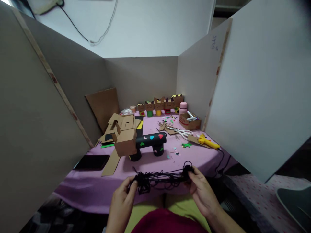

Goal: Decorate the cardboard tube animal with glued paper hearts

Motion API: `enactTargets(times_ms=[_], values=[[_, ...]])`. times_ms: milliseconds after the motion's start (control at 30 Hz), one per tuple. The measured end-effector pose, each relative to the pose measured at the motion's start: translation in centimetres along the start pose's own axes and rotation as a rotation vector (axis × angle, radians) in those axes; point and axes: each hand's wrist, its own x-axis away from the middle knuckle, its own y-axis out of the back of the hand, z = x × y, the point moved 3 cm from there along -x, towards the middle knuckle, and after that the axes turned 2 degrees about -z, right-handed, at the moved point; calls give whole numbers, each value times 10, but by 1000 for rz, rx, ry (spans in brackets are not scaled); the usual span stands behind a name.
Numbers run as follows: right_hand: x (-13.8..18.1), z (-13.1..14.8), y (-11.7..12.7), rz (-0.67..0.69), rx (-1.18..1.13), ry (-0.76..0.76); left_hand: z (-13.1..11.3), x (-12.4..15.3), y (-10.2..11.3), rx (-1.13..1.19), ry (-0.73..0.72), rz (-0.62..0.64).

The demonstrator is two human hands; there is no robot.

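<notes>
A tangled bundle of black yarn (162, 177) stretches between my two hands, in front of the table's near edge. My left hand (124, 195) pinches the clump at its left end. With thumb and fingers, my right hand (200, 187) grips the smaller clump at the right end. Several loose strands run between the clumps. Just beyond the yarn stands a cardboard animal figure: its box head (125, 142) is plain brown, and its black tube body (151, 139) carries coloured hearts and rests on short black legs (158, 149).
A phone (91, 162) and a cardboard strip (111, 163) lie at left, before cut cardboard (121, 122). At right are white scissors (182, 132), a yellow glue gun (208, 141) with a cord, and a box of pens (190, 123). Small cardboard figures (158, 105) and a pink bottle (183, 108) stand behind.
</notes>
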Motion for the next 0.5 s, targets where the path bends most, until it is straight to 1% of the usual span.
enactTargets(times_ms=[67,133,200,233,300,333,367,400,433,467,500], values=[[1,4,6,-14,-119,-83,2,-3,6,64,6,19],[3,6,12,-31,-154,-113,0,-4,10,131,22,60],[3,6,22,-30,-80,-112,-6,-5,16,175,48,69],[3,5,29,-13,7,-102,-10,-6,21,183,61,53],[0,1,45,36,270,-43,-18,-7,32,183,87,3],[-2,-2,53,71,441,-9,-22,-6,38,190,107,-20],[-4,-5,60,140,648,28,-26,-5,43,213,136,-33],[-6,-10,64,261,882,43,-31,-4,47,250,170,-32],[-6,-13,67,350,1090,60,-36,-2,49,297,202,-19],[-6,-13,66,400,1247,102,-42,1,49,345,228,2],[-6,-11,62,426,1344,151,-48,4,47,387,240,32]])
